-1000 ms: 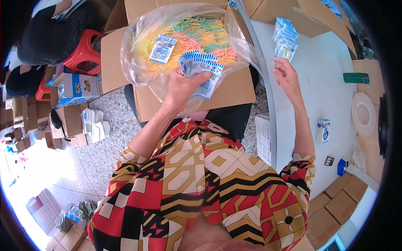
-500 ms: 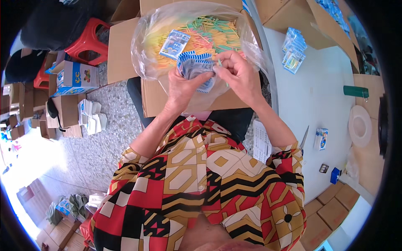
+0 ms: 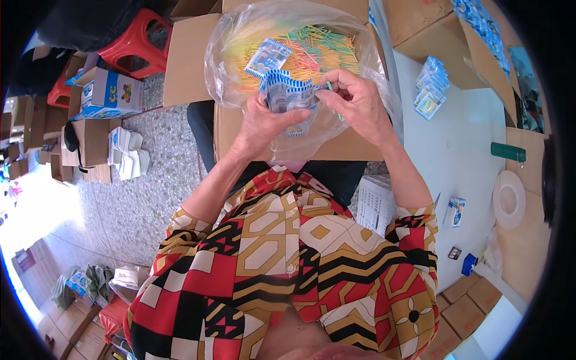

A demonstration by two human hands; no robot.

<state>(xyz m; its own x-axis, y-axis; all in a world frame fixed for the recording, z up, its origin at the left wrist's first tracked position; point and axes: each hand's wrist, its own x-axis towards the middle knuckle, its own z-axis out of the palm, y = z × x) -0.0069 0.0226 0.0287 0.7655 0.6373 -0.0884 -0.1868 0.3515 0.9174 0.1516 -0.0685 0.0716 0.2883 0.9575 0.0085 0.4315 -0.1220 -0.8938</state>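
Note:
My left hand (image 3: pixel 259 125) is closed round a bunch of small clear packets (image 3: pixel 278 96) with blue-striped edges, thumb across their front. At the right side of the bunch, my right hand (image 3: pixel 362 107) pinches a thin green stick (image 3: pixel 329 86) between thumb and fingers. Its fingertips are at the packets' striped edge; whether they also grip the plastic, I cannot tell. Beyond both hands lies a heap of short yellow, pink and green sticks (image 3: pixel 327 51) inside a clear plastic bag (image 3: pixel 219 51). One blue-and-white packet (image 3: pixel 269 57) rests on the heap.
The bag sits in an open cardboard box (image 3: pixel 186 69). On the white table (image 3: pixel 420 159) at right are a pile of packets (image 3: pixel 431 90), a green cylinder (image 3: pixel 507 151), a white hat-like disc (image 3: pixel 509 199) and a small packet box (image 3: pixel 456 212). A red stool (image 3: pixel 135 51) stands at far left.
The whole view has shifted slightly, with the box and heap now further right. The packets in my left hand stand more upright and spread. My right hand still pinches the green stick.

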